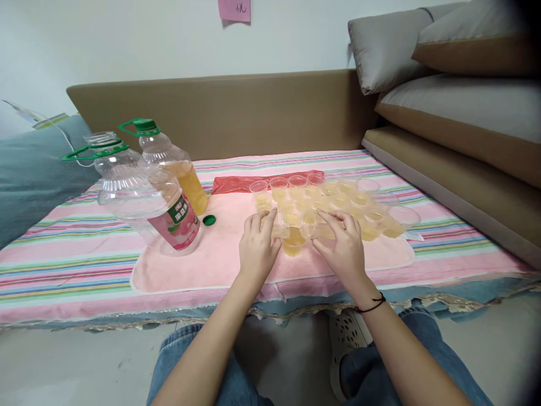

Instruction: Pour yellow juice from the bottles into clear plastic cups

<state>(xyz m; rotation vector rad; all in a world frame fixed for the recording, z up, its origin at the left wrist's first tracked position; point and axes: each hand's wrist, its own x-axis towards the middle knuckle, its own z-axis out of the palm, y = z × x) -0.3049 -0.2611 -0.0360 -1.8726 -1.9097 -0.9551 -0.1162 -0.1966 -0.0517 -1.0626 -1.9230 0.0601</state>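
Note:
My left hand is closed around a clear plastic cup, tipped sideways toward the middle. Opposite it, my right hand grips another clear plastic cup, also tilted, its rim facing left. Between the two, at the front of the group, stands a cup with yellow drink. Behind my hands, several more clear cups of yellow drink are packed in rows. Whether liquid runs from the tilted cups I cannot make out.
A large uncapped bottle stands at the left, with a capped bottle of yellow drink behind it. A green cap lies beside them. A red plastic bag lies behind the cups. Stacked cushions rise at the right.

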